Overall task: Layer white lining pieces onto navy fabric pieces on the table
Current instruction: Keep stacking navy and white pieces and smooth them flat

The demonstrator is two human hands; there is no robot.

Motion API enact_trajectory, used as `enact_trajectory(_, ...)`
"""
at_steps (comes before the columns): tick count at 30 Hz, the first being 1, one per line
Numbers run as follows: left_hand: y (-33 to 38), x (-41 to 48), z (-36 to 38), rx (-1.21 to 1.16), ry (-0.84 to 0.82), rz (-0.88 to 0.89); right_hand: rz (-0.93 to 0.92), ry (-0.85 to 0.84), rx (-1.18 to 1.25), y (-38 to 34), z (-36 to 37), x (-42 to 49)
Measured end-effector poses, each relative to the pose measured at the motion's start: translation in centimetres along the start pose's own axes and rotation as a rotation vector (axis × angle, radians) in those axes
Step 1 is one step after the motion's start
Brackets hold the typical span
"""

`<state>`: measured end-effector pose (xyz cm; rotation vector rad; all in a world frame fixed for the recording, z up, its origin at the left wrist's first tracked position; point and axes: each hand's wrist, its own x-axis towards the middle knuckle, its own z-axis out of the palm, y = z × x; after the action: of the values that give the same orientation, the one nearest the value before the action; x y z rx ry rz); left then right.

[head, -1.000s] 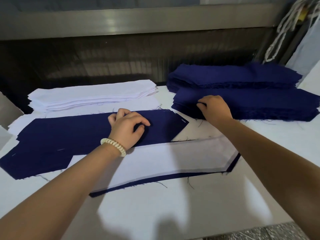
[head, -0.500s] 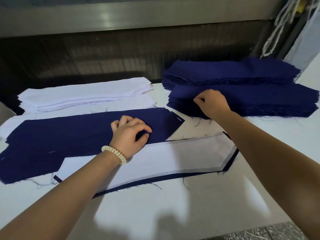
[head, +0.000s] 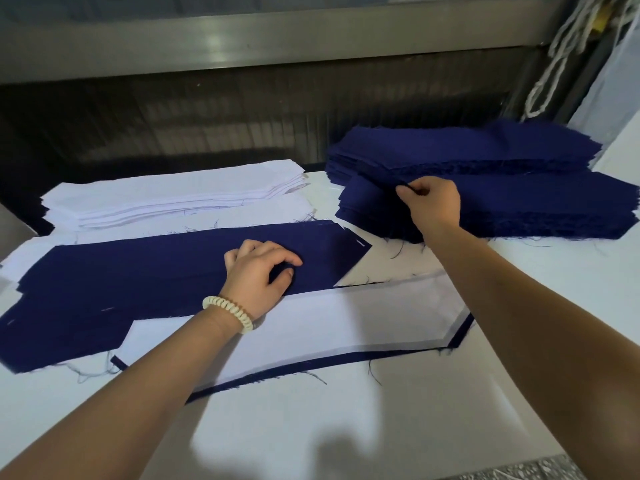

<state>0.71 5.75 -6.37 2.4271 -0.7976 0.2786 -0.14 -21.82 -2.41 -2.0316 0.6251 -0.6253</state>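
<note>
One lined pair [head: 346, 327] done beside left hand [head: 258, 275], which rests on bare navy piece [head: 138, 271], pinch unclear; right hand [head: 433, 206] pinches navy stack [head: 536, 206]; white stack [head: 173, 195] waiting.

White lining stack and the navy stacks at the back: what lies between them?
Only a bare strip of the white table, shown in the head view.

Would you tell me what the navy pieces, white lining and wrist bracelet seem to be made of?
Navy pieces: matte woven cloth, perhaps cotton; frayed edges trail threads. White lining: thin, smooth matte fabric, stacked flat. Bracelet: cream spiral coil, likely plastic, slightly glossy.
</note>
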Motion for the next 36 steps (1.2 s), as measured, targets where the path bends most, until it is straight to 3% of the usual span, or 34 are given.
enact_trajectory(7, 0.1, -0.2, -0.4, -0.019, -0.008, -0.004, -0.042, 0.006, -0.146, 0.0, -0.2, -0.1)
enact_trajectory(12, 0.0, -0.4, -0.6, -0.110, -0.049, -0.026, -0.012, 0.128, 0.015, -0.6, -0.3, -1.0)
enact_trajectory(17, 0.5, -0.3, -1.0, -0.297, -0.039, -0.084, -0.481, 0.196, -0.295, -1.4, 0.7, -5.4)
enact_trajectory(19, 1.1, -0.2, -1.2, -0.356, -0.013, -0.073, -0.634, 0.161, -0.313, -1.7, 1.7, -7.9)
enact_trajectory(23, 2.1, -0.2, -1.9, -0.324, -0.065, -0.027, -0.779, 0.060, -0.288, -2.0, 3.5, -10.8)
enact_trajectory(27, 3.1, 0.5, -2.1, -0.315, -0.142, -0.101, -0.832, -0.029, -0.269, -2.3, 4.2, -11.9)
enact_trajectory(30, 3.5, 0.6, -2.5, -0.346, -0.035, -0.231, -0.823, -0.065, -0.382, -1.8, 3.7, -11.3)
enact_trajectory(36, 2.7, -0.4, -5.0, -0.709, 0.382, -0.422, -0.778, -0.062, -0.719, 0.4, 0.8, -8.6)
